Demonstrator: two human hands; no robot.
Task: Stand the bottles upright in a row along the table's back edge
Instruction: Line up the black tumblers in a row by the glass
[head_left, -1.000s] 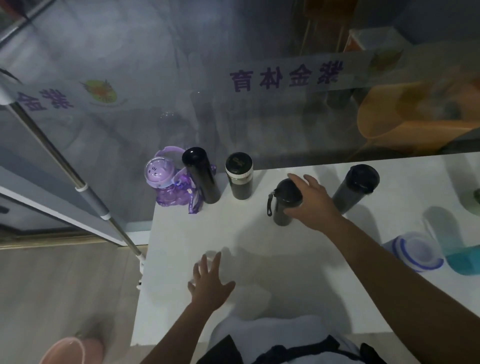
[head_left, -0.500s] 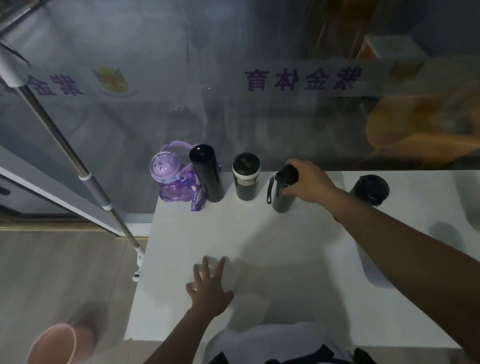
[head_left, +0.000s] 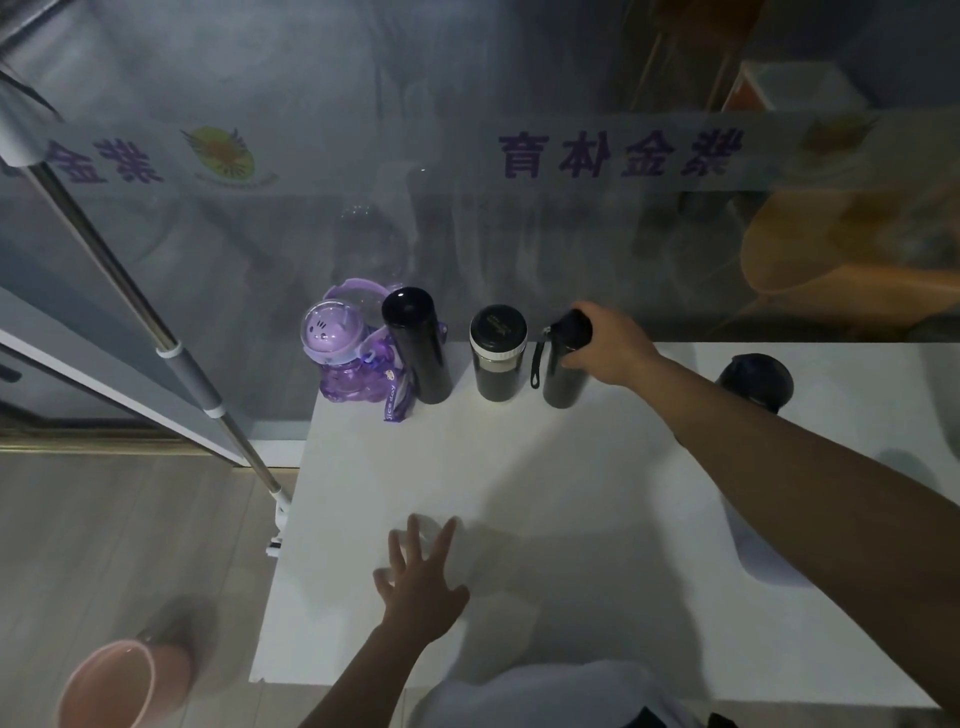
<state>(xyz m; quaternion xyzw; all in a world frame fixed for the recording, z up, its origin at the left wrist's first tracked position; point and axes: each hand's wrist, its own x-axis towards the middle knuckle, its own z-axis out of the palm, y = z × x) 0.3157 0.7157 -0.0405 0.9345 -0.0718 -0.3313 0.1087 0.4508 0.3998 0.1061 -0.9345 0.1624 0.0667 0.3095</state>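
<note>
R hand (head_left: 608, 345) grips cap of black strap bottle (head_left: 563, 364), upright at surface (head_left: 519, 467) back edge, 4th in row after purple bottle (head_left: 343, 358), tall black bottle (head_left: 418, 353), white-band bottle (head_left: 496, 353). L hand (head_left: 421, 587) flat, fingers spread, holding nothing. Dark bottle (head_left: 756, 382) stands apart, further right.

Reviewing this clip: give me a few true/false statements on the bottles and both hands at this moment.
1. The right hand grips the cap of the black strap-looped bottle. True.
2. The left hand holds a bottle. False: it rests spread on the white table, open.
3. The translucent purple bottle stands at the row's left end. True.
4. The tall black cylindrical bottle lies on its side. False: it stands upright.
5. The white-banded dark bottle stands between two black bottles. True.
</note>
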